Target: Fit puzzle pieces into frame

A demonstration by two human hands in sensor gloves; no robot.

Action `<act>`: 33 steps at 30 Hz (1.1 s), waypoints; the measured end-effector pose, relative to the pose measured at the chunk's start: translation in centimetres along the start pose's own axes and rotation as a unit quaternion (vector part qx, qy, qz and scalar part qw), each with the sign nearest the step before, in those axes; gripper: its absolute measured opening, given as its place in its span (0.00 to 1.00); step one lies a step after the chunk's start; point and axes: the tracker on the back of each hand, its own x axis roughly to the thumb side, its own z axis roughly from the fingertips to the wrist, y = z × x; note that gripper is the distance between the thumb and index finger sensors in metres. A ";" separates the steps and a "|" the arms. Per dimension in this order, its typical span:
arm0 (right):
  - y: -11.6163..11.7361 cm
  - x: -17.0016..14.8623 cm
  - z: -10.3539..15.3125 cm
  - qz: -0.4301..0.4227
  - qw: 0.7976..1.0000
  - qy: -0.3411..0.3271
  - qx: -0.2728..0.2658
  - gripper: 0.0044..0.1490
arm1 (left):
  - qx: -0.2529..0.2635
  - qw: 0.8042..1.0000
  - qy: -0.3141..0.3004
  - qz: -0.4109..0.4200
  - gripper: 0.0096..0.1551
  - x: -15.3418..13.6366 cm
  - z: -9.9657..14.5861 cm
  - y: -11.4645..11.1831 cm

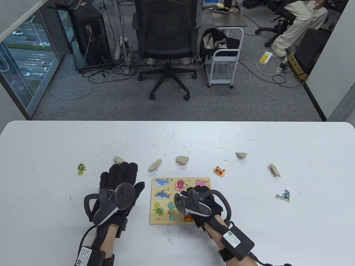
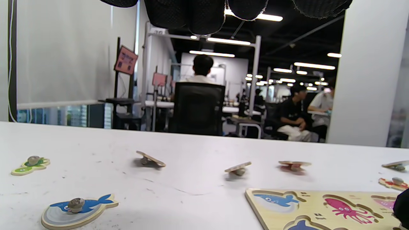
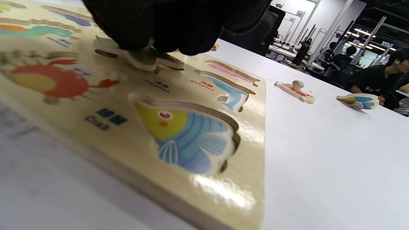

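Broadly, the white table (image 1: 277,138) carries everything; near its front edge lies the pale wooden puzzle frame with printed sea-animal recesses (image 1: 166,220). The black-gloved left hand (image 1: 119,191) hovers just left of it, fingers spread, holding nothing. The black-gloved right hand (image 1: 201,203) is over the frame's middle, fingers pressed together on a thin flat wooden puzzle piece (image 3: 140,59) tilted above a recess. Loose pieces are scattered beyond: a blue whale piece with a round peg (image 2: 76,210), a red crab piece (image 1: 219,171). These look light, stiff and thin; the small peg seems the best place to pinch.
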 end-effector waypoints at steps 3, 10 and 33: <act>0.0 0.0 0.0 0.001 1.000 0.000 0.001 0.27 | 0.000 1.000 -0.001 0.000 0.44 0.0 0.0 0.0; -0.1 0.1 0.0 0.003 1.000 0.002 0.005 0.27 | -0.002 1.000 -0.001 -0.002 0.44 0.1 0.0 0.0; -5.3 -9.8 -0.4 -0.114 0.987 0.112 -0.011 0.41 | 0.001 1.000 -0.001 0.006 0.44 -0.1 0.1 0.1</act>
